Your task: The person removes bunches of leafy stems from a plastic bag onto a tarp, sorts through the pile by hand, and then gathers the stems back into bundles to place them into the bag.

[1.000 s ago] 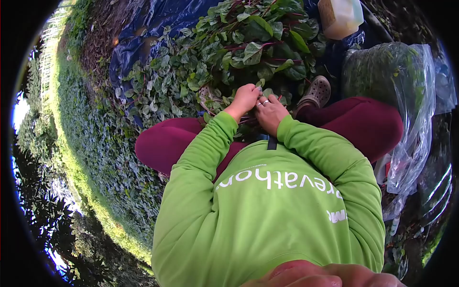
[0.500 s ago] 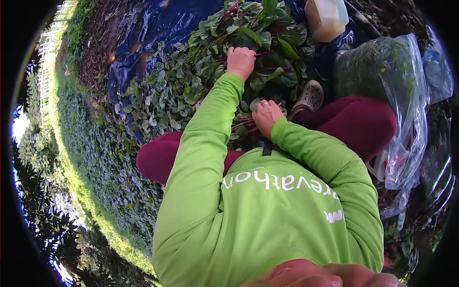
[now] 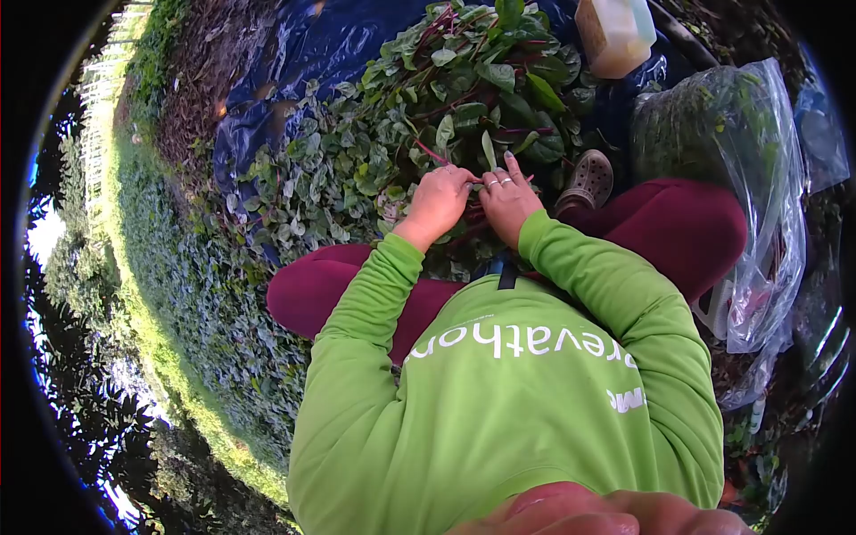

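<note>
My left hand (image 3: 439, 203) is closed with its fingertips pinched round a reddish leafy stem (image 3: 430, 152). Close beside it, almost touching, my right hand (image 3: 510, 200) is also closed, its thumb and fingers on the same stem or a bundle of stems; one finger points up. A ring shows on the right hand. Several dark red stems (image 3: 469, 234) lie partly hidden under my hands. In front of both hands spreads a heap of green leafy stems (image 3: 464, 80) with broad leaves.
Blue plastic sheeting (image 3: 299, 53) lies under the heap. A yellowish plastic container (image 3: 617, 40) stands at the upper right. A clear plastic bag (image 3: 704, 134) with greenery inside is by my right knee. My clog (image 3: 588, 181) sits beside the heap.
My left hand has come back from the heap toward my body and now meets my right hand at a stem. The right hand has turned and risen slightly.
</note>
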The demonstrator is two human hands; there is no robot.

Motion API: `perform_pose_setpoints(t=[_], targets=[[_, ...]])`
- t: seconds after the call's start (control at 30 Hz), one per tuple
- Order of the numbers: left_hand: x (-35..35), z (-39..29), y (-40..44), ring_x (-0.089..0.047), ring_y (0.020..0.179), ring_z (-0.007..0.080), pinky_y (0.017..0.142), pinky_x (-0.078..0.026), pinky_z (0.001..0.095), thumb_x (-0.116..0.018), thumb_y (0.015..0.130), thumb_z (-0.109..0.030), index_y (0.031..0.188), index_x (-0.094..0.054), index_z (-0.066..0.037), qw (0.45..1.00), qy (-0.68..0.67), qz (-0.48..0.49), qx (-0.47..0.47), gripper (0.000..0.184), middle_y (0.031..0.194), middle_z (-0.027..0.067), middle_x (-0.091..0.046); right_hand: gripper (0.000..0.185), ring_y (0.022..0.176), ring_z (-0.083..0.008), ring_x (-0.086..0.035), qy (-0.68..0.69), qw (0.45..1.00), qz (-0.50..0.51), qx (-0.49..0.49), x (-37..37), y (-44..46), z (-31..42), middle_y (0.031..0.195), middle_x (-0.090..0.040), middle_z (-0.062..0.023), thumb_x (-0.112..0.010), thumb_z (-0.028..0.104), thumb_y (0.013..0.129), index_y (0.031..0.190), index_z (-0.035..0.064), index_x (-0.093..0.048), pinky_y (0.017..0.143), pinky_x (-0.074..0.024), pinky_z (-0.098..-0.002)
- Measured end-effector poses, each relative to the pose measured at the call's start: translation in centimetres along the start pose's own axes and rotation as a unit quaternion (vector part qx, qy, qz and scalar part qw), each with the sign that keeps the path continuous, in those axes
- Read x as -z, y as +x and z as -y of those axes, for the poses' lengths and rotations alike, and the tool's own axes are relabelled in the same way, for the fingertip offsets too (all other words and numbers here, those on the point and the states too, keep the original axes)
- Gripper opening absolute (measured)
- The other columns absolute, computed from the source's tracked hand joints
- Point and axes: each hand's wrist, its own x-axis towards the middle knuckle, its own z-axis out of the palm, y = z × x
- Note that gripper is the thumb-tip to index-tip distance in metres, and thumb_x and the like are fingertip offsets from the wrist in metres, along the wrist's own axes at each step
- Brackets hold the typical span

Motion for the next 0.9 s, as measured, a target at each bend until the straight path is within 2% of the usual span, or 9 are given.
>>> perform_pose_setpoints(t=[0.23,0.33,0.37,0.4,0.47,0.5,0.57,0.63,0.9], targets=[[-0.1,-1.2,-1.5,-0.064,0.082,0.0288,0.076,-0.047,0.0427,-0.062,0.082,-0.014,0.081,-0.068,-0.015,0.983,0.141,-0.041,-0.106,0.006,0.079,0.0081,-0.062,0.022,0.103,-0.0274,-0.064,0.005,0.997,0.049,0.062,0.2,-0.5,1.3,0.104,-0.067,-0.0119,-0.055,0.016,0.089,0.104,0.0064,-0.067,0.105,-0.0409,-0.0462],[1.5,0.5,-1.0,-0.061,0.083,0.0305,0.081,-0.047,0.0433,-0.066,0.079,-0.012,0.084,-0.07,-0.015,0.972,0.232,-0.027,-0.033,0.007,0.082,0.0072,-0.061,0.019,0.098,-0.0256,-0.064,0.017,0.996,0.042,0.08,0.2,-0.8,1.5,0.099,-0.067,-0.0102,-0.057,0.018,0.088,0.101,0.0086,-0.067,0.092,-0.0443,-0.0407],[1.8,3.5,-0.9,-0.061,0.085,0.0294,0.084,-0.046,0.0429,-0.066,0.079,-0.011,0.087,-0.072,-0.017,0.968,0.227,-0.11,0.004,0.011,0.082,0.006,-0.059,0.019,0.097,-0.0252,-0.064,0.021,0.995,0.038,0.087,0.3,-1.0,1.5,0.098,-0.067,-0.0097,-0.057,0.018,0.088,0.101,0.0088,-0.067,0.089,-0.0447,-0.0396],[2.8,6.3,-0.9,-0.063,0.094,0.0301,0.092,-0.045,0.0432,-0.068,0.081,-0.011,0.1,-0.073,-0.017,0.943,0.268,-0.187,0.066,0.02,0.093,0.0071,-0.064,0.019,0.095,-0.0249,-0.064,0.024,0.995,0.033,0.094,0.4,-1.1,1.4,0.097,-0.067,-0.0093,-0.057,0.019,0.088,0.101,0.0091,-0.067,0.085,-0.045,-0.0385],[4.0,9.1,-0.1,-0.061,0.117,0.0335,0.105,-0.041,0.0455,-0.073,0.084,-0.015,0.12,-0.069,-0.009,0.774,0.486,-0.33,0.236,0.036,0.123,0.0124,-0.067,0.019,0.095,-0.025,-0.065,0.036,0.995,0.04,0.083,0.4,-1.0,1.1,0.097,-0.067,-0.0093,-0.057,0.019,0.088,0.101,0.0097,-0.067,0.085,-0.0453,-0.0388],[4.0,9.0,0.5,-0.061,0.117,0.0335,0.105,-0.041,0.0455,-0.073,0.084,-0.015,0.12,-0.069,-0.009,0.774,0.487,-0.33,0.234,0.036,0.123,0.0124,-0.067,0.018,0.094,-0.0252,-0.065,0.048,0.995,0.047,0.08,0.3,-0.9,1.2,0.096,-0.067,-0.0092,-0.057,0.019,0.088,0.1,0.0103,-0.067,0.086,-0.0455,-0.039],[3.4,8.5,1.9,-0.059,0.113,0.0299,0.099,-0.043,0.0459,-0.077,0.081,-0.019,0.117,-0.069,-0.01,0.952,0.225,-0.202,0.049,0.038,0.116,0.007,-0.067,0.017,0.094,-0.0253,-0.065,0.054,0.996,0.042,0.063,0.3,-0.8,1.1,0.096,-0.067,-0.0092,-0.057,0.019,0.088,0.1,0.0106,-0.067,0.084,-0.0463,-0.0393],[0.0,7.6,4.4,-0.06,0.108,0.0286,0.093,-0.045,0.0453,-0.078,0.079,-0.021,0.109,-0.07,-0.011,0.985,0.154,-0.08,-0.002,0.033,0.109,0.0068,-0.066,0.017,0.093,-0.0254,-0.065,0.055,0.997,0.039,0.044,-0.1,-0.6,1.2,0.095,-0.066,-0.0092,-0.058,0.019,0.088,0.1,0.0108,-0.067,0.082,-0.047,-0.0395],[-4.9,6.6,8.9,-0.064,0.088,0.0272,0.078,-0.05,0.0423,-0.071,0.082,-0.015,0.083,-0.069,-0.014,0.95,0.285,-0.123,-0.029,0.002,0.087,0.0062,-0.064,0.016,0.093,-0.0264,-0.067,0.081,0.99,0.109,-0.045,-1.5,-1.0,0.8,0.098,-0.066,-0.0103,-0.06,0.017,0.087,0.095,0.0091,-0.07,0.074,-0.0537,-0.0399]])
